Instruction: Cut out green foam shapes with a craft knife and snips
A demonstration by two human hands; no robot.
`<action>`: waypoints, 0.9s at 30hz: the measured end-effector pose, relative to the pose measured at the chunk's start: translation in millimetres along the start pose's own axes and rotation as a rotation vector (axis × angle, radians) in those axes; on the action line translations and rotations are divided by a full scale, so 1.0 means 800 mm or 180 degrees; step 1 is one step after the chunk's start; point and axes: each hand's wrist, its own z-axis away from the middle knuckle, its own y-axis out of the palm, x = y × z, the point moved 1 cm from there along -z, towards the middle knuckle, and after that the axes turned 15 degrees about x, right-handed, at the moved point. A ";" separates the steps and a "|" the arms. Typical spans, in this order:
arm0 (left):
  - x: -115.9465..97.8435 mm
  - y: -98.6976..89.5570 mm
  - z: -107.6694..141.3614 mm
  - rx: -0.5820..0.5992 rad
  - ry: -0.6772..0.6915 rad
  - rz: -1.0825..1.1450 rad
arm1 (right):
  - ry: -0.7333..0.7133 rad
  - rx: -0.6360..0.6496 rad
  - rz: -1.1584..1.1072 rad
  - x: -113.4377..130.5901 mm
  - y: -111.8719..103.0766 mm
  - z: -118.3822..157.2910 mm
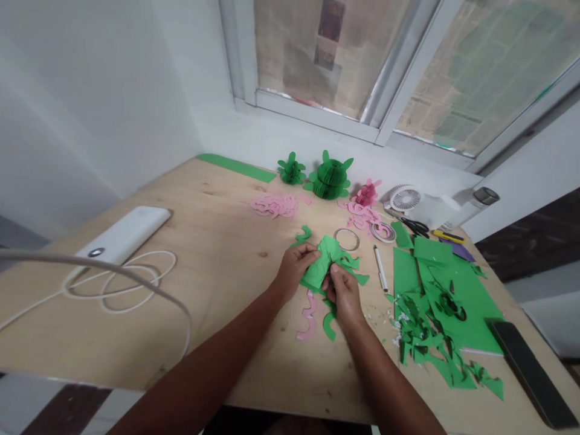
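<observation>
My left hand (pixel 296 269) pinches the left edge of a green paper piece (pixel 321 261) that has curved lines on it. On the right side of this paper, my right hand (pixel 343 290) is closed around a small dark tool, likely scissors, mostly hidden by the fingers, its tip against the paper. Green cut scraps (pixel 351 264) lie around and beneath the held paper. Just below the hands are a wavy pink strip (pixel 308 323) and a curved green piece (pixel 329 327). A small green curl (pixel 305 232) rests above my left hand.
Green and pink paper figures (pixel 330 179) stand by the wall, with pink cutouts (pixel 275 205) in front. Tape rolls, a white pen (pixel 380 269), green sheets (pixel 471 296), scraps and a dark phone (pixel 532 371) lie right. A white power bank (pixel 124 234) and cable lie left.
</observation>
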 end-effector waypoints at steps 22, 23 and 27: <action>-0.005 0.002 0.000 -0.0244 0.0085 0.0187 | 0.0025 -0.0156 -0.0008 0.009 0.004 0.002; -0.006 0.001 0.000 -0.0307 0.0112 0.0270 | 0.0031 -0.0201 -0.0043 0.009 0.004 0.002; -0.016 -0.001 0.000 -0.0439 0.0195 0.0566 | -0.0008 -0.0308 -0.0163 0.009 0.003 0.002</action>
